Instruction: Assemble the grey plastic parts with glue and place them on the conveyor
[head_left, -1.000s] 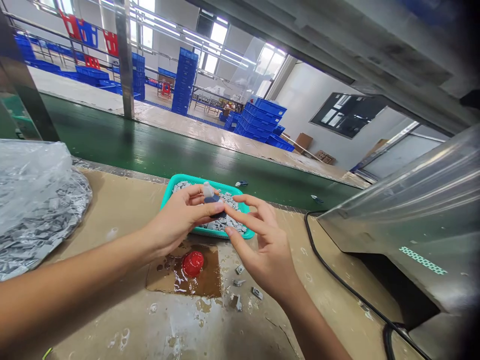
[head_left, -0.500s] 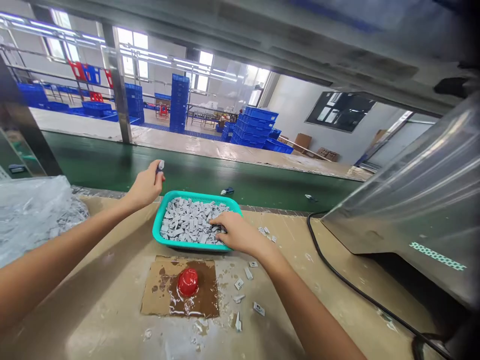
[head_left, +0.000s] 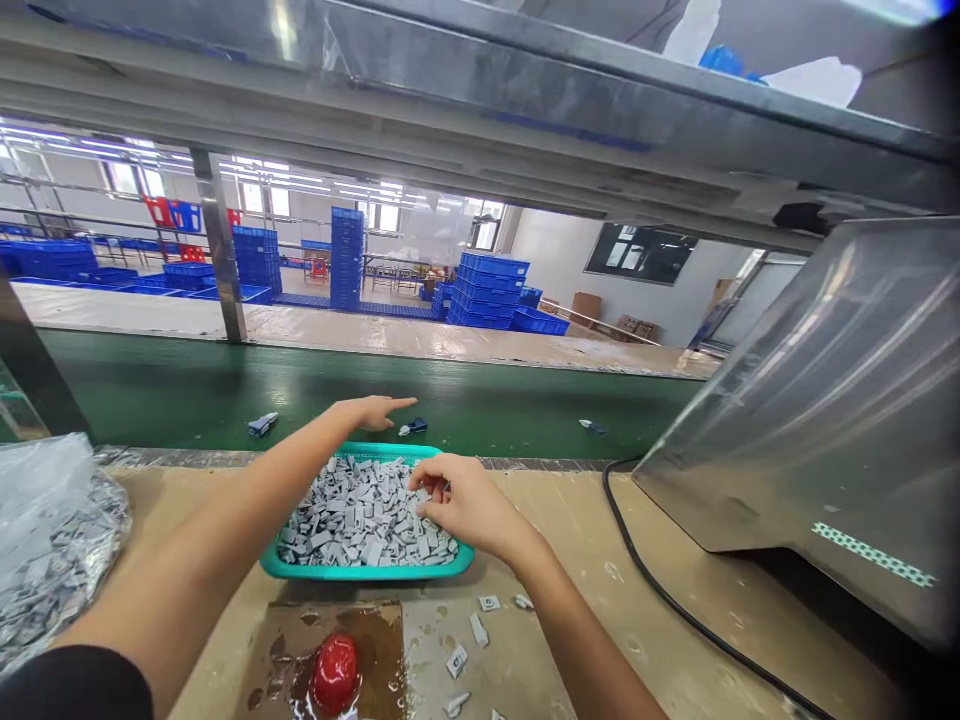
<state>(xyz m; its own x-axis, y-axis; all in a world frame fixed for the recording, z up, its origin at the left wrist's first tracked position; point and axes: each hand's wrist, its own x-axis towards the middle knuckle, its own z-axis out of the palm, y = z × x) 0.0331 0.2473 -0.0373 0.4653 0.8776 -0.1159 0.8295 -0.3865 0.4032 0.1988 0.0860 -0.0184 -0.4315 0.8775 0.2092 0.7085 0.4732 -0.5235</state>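
The right hand has its fingers bunched among the grey parts heaped in a teal tray (placed at the belt's edge, within both hands' reach; any grip is hidden), while the left hand reaches out empty, fingers straight, over the green belt.

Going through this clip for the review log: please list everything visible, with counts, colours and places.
teal plastic tray: one, teal, on the work table
small moulded parts: many, grey, heaped in the tray
loose parts: about six, grey, on the table before the tray
clear plastic bag: one, clear, at the table's left, holding grey parts
red dome: one, red, on the cardboard
wet cardboard: one, brown, on the table
conveyor belt: one, green, beyond the table
belt parts: three, dark blue and pale, on the belt
black cable: one, black, on the table's right
steel hood: one, grey, at right
crates: many, blue, stacked far off
left hand: one, bare, over the tray's far rim, above the belt
right hand: one, bare, fingers among the tray's parts
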